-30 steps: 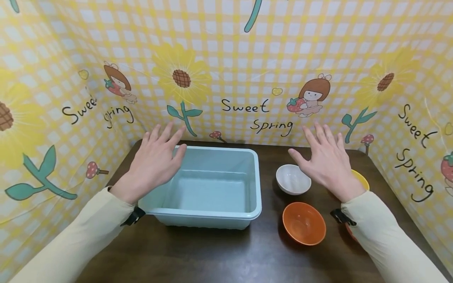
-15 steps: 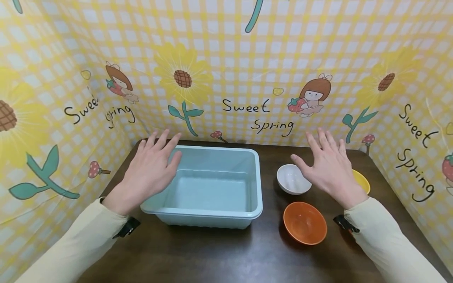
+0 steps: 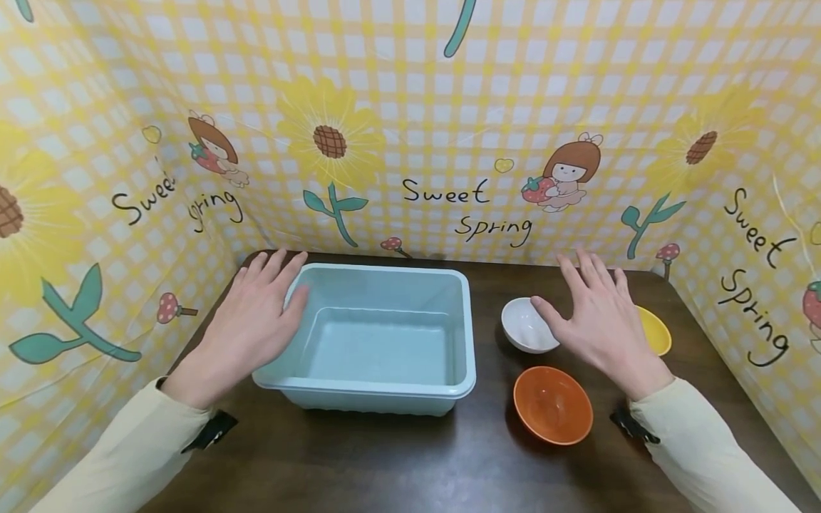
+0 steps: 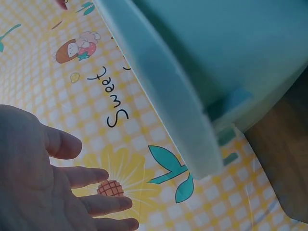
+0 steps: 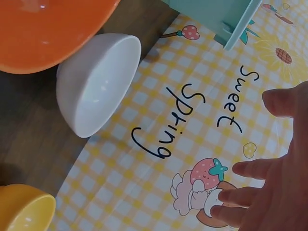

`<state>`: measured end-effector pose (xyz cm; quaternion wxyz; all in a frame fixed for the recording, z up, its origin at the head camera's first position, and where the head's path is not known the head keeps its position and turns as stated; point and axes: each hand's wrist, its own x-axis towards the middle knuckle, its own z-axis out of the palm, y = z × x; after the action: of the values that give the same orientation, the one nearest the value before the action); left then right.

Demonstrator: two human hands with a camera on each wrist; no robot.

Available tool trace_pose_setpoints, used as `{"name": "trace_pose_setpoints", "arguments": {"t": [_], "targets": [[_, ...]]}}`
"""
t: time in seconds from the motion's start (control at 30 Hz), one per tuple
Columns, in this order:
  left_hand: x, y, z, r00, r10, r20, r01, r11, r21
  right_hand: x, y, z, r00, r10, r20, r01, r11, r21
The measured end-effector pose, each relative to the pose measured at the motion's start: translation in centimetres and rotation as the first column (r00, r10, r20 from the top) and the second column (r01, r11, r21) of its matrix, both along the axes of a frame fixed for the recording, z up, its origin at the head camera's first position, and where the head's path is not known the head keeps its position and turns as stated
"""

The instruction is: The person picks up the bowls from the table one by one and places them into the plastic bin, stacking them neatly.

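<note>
My left hand (image 3: 246, 320), fingers straight and spread, hovers palm down over the left side of a pale blue plastic basin (image 3: 385, 388). Nothing is in its fingers, and the left wrist view shows the bare palm (image 4: 29, 178) beside the basin rim (image 4: 168, 91). Also spread and holding nothing, my right hand (image 3: 603, 324) is above the bowls on the right. Its thumb overlaps a white bowl (image 3: 524, 328). A yellow bowl (image 3: 656, 333) is partly hidden behind this hand. Nearer to me sits an orange bowl (image 3: 553, 406).
Everything stands on a dark brown wooden table (image 3: 385, 463). A yellow checked cloth (image 3: 436, 128) with flower prints walls off the back and both sides. The basin holds nothing and stands left of the bowls. Black straps (image 3: 210, 431) circle both wrists.
Both hands have come lower and nearer to me, the left one also shifting left off most of the basin. An orange edge by the right wrist is now covered by the sleeve.
</note>
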<state>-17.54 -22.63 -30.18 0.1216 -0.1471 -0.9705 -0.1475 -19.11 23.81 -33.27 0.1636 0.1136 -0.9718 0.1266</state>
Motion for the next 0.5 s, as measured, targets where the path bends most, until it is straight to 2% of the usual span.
{"name": "trace_pose_setpoints", "arguments": {"t": [0.3, 0.5], "targets": [[0.4, -0.6, -0.8, 1.0, 0.015, 0.022, -0.016, 1.0, 0.02, 0.6, 0.6, -1.1, 1.0, -0.003, -0.024, 0.002, 0.999, -0.044], [0.7, -1.1, -1.8, 1.0, 0.01, -0.029, -0.009, 0.999, 0.035, 1.1, 0.8, -1.5, 1.0, -0.002, -0.031, 0.001, 0.999, -0.043]]}}
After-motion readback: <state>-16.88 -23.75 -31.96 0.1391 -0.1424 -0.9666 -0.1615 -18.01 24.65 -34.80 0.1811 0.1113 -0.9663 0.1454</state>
